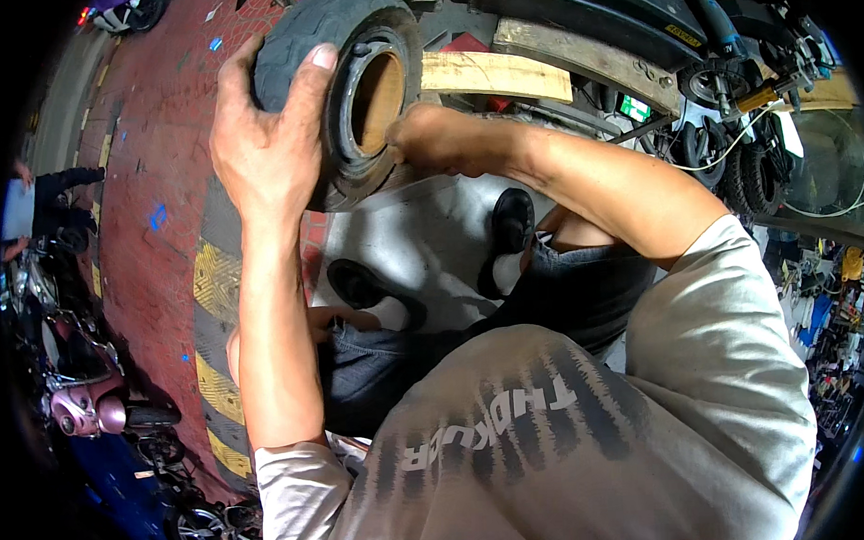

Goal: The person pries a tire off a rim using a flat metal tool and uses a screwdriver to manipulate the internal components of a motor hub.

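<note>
A thick black tyre (371, 29) stands upright at the top of the view, its open side facing right. Inside it show a grey ring along the bead and a brownish inner surface. My left hand (280, 132) grips the tyre from the left, the thumb on the near sidewall and the other fingers around the tread. My right hand (420, 137) is curled against the tyre's lower right edge, close to its opening. Most of the right fingers are hidden, and I cannot make out any tool there.
My shoes (514, 219) rest on pale floor below the tyre. Beyond my right arm lie a wooden board (497, 74) and a worn beam (586, 60). Spare tyres (757, 178) hang at right. A yellow-black ramp (218, 287) edges the red paving; parked motorbikes (89, 406) stand left.
</note>
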`<state>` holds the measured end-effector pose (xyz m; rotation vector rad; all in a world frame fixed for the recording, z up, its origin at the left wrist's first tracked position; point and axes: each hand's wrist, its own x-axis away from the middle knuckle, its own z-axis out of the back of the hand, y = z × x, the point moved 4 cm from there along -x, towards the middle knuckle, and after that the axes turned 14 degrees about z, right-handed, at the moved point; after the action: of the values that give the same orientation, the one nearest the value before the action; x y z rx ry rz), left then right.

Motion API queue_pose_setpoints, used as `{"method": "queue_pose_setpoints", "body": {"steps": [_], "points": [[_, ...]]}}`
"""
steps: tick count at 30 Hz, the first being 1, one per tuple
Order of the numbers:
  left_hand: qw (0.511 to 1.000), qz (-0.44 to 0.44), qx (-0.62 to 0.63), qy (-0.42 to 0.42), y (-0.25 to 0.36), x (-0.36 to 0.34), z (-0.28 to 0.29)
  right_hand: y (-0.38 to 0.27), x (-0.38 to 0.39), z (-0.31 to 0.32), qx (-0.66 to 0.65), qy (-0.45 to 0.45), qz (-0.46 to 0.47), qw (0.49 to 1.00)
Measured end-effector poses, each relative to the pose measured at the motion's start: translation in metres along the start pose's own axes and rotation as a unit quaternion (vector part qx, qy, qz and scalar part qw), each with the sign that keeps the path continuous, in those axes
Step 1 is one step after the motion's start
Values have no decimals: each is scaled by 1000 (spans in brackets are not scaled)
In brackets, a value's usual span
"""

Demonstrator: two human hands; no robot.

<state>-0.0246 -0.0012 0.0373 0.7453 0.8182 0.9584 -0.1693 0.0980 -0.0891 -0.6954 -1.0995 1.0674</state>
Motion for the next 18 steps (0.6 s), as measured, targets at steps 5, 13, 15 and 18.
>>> {"method": "queue_pose_setpoints", "body": {"steps": [5, 13, 15, 18], "points": [[1000, -12, 9, 4, 2, 2, -1, -24, 19, 9, -121, -42, -100, 987], [999, -12, -29, -8, 11, 4, -4, -17, 13, -6, -283, -80, -101, 950], [999, -14, -29, -8, 10, 3, -4, -19, 13, -8, -315, -92, -107, 938], [1000, -2, -5, -17, 9, 4, -6, -19, 14, -7, -348, -110, -107, 925]]}}
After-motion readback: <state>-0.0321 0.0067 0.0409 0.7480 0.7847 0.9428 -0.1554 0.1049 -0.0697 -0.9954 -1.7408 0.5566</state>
